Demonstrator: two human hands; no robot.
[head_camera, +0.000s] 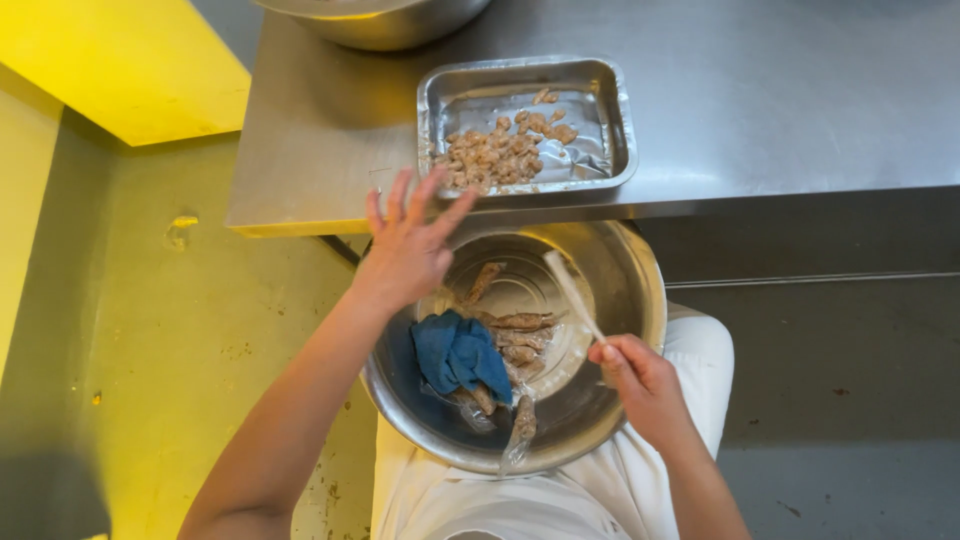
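Note:
A large steel bowl (630, 300) rests on my lap, below the edge of a steel table. Inside it lie several raw shrimp (520, 335), a blue cloth (458, 352) and a clear plastic bag (520, 430). My left hand (410, 240) hovers with fingers spread over the bowl's far left rim, close to a rectangular foil tray (600, 80) of peeled shrimp pieces (500, 150) on the table. My right hand (640, 380) is over the bowl's right side, closed on a thin pale stick (572, 292) that points into the bowl.
The steel table (780, 100) runs across the top, its front edge just above the bowl. A second big steel bowl (380, 20) stands at the table's back. Yellow-lit floor (150, 350) lies to the left, grey floor to the right. White trousers cover my lap.

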